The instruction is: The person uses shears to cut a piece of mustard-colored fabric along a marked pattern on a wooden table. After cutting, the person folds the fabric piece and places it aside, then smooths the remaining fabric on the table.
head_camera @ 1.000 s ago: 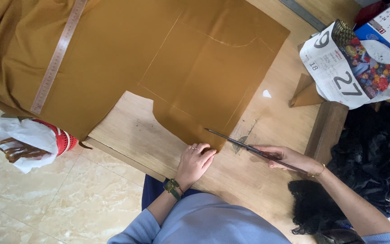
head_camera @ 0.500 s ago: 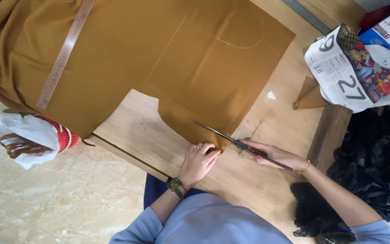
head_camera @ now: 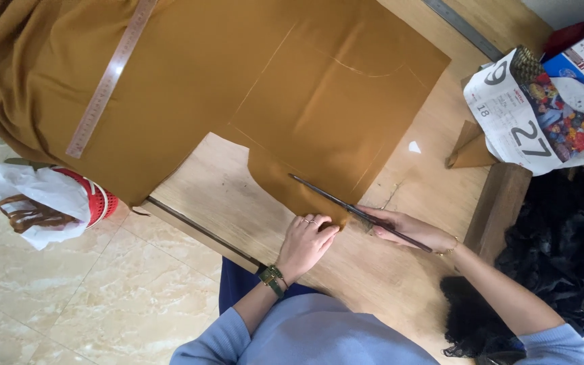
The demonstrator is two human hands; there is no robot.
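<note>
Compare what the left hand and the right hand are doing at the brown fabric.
The left hand lies flat, fingers pressing the brown fabric near its cut edge; the right hand grips the scissors, blades reaching into the cloth. The left hand holds nothing and shows a wristwatch; the right hand's wrist shows a thin bracelet. Both rest over the wooden table.

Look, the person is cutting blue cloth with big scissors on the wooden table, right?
Not quite: the cloth is mustard brown, not blue, as the head view shows. The right hand does work big scissors on the wooden table.
</note>
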